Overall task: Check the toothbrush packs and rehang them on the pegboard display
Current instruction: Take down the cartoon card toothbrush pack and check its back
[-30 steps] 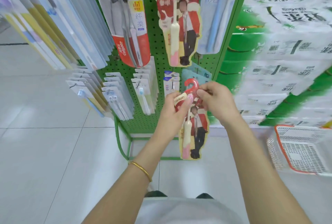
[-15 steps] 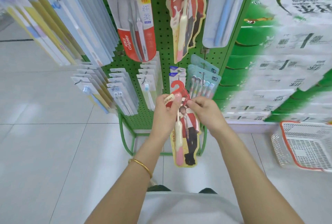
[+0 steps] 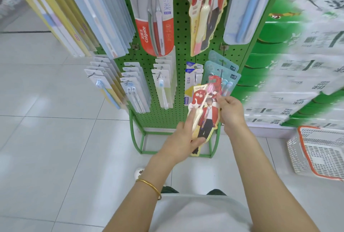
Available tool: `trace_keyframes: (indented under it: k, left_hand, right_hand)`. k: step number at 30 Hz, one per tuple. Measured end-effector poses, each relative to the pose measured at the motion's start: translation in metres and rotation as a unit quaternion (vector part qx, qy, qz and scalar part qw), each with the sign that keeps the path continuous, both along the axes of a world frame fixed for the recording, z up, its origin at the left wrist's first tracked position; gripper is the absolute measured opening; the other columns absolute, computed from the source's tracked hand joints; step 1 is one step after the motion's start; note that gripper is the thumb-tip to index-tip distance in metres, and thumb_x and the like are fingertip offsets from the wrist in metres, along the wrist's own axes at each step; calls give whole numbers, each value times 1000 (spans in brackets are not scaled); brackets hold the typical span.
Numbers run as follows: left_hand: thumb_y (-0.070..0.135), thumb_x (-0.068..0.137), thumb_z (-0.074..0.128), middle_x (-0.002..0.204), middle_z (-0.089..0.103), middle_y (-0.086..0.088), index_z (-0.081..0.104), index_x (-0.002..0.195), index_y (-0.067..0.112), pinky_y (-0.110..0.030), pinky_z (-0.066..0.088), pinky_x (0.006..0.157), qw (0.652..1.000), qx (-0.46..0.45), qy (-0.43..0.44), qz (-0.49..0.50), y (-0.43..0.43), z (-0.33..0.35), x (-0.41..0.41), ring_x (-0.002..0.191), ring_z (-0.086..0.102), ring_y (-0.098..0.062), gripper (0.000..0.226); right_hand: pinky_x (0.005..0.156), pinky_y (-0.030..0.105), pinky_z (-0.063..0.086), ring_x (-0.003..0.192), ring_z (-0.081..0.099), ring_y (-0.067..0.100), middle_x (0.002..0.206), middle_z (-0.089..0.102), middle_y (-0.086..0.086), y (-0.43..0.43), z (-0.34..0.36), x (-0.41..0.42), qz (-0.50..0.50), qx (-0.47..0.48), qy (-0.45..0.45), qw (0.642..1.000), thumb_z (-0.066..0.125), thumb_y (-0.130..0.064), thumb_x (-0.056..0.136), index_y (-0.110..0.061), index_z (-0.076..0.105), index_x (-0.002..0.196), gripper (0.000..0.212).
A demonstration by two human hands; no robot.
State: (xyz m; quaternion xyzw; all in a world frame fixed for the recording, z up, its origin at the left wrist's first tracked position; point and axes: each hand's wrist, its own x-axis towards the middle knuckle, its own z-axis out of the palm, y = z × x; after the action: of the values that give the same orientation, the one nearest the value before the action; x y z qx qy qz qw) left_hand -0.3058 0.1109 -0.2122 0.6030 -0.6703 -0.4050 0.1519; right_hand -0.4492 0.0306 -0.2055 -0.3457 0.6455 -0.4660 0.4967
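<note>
I hold a red and yellow toothbrush pack (image 3: 204, 114) with a printed figure and a pink-headed brush, in front of the lower part of the green pegboard (image 3: 181, 32). My left hand (image 3: 181, 138) grips its lower half, thumb in front and index finger along its left edge. My right hand (image 3: 230, 112) pinches its upper right edge near the red hook. An identical pack (image 3: 206, 8) hangs higher on the board. Teal multi-brush packs (image 3: 229, 75) hang just behind the held pack.
Many other toothbrush packs hang on pegs, among them a red Colgate pack (image 3: 154, 27) and white packs (image 3: 163, 86) lower left. Stacked green and white cartons (image 3: 297, 64) fill the right. A white and orange basket (image 3: 320, 153) lies on the tiled floor.
My left hand slid from the pack's top down to its lower half. The pack tilted and its front now shows fully. My right hand stays at the upper edge.
</note>
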Motion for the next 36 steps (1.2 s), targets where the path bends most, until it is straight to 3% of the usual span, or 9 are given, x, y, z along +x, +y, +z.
trace_keyframes:
  k: [3,7,10,16,20,23,26,30,36]
  left_hand:
    - [39,86,66,136,33,-10,-14,148,37,-43,42,99,998,6,-59,-24,3,2,-1,121,46,-28,102]
    - [42,75,75,139,25,-7,-12,151,26,-40,43,96,985,-18,-166,-35,0,6,-4,127,35,-27,116]
    - [27,79,69,138,26,-9,-9,151,22,-36,41,87,981,-12,-192,-34,-2,8,-7,125,35,-29,107]
    - [-1,89,47,144,41,-9,9,151,20,-35,45,96,991,121,54,24,-8,10,4,125,49,-26,76]
    - [-15,88,45,124,58,-17,39,134,11,-43,54,85,942,203,253,89,-5,12,14,93,68,-26,53]
    - [-12,90,49,121,63,-20,48,129,6,-45,56,84,915,224,318,106,-4,8,18,93,69,-32,43]
    - [-3,92,54,109,69,-19,58,118,7,-40,58,76,897,236,346,140,-4,5,17,87,70,-32,29]
    - [11,88,66,103,72,-12,65,105,16,-36,58,77,914,199,291,202,-5,1,12,87,70,-28,17]
    - [25,79,76,100,68,0,55,105,15,-29,53,69,915,109,239,307,-19,7,8,84,66,-14,35]
  right_hand:
    - [48,24,32,53,40,17,65,48,11,-1,-5,-5,-17,-2,-11,1000,52,-21,97,-9,51,76,25]
    - [39,18,29,41,39,10,57,48,4,4,-2,-3,-17,1,-20,1000,50,-20,98,-13,45,66,33]
    - [36,18,25,30,33,4,50,47,1,9,6,0,2,6,-55,998,49,-21,99,-14,45,67,33]
    - [38,19,26,39,36,9,77,58,4,13,9,4,80,32,-64,994,48,-37,97,-10,59,93,30]
    - [44,26,34,48,44,15,78,57,10,14,-1,8,94,74,13,993,51,-28,97,-10,50,90,19]
    - [43,25,32,47,42,15,64,54,7,16,-4,10,122,93,-8,988,49,-23,98,-12,48,81,20]
    - [38,20,29,39,38,9,51,50,1,19,-6,9,129,88,-24,987,50,-15,98,-12,49,85,13]
    - [37,19,26,35,34,7,42,47,-5,17,-4,2,132,68,-24,989,51,-10,96,-13,46,84,13]
    - [40,20,25,39,31,8,43,43,-9,17,6,-7,194,27,-22,980,53,-6,95,-13,49,83,14]
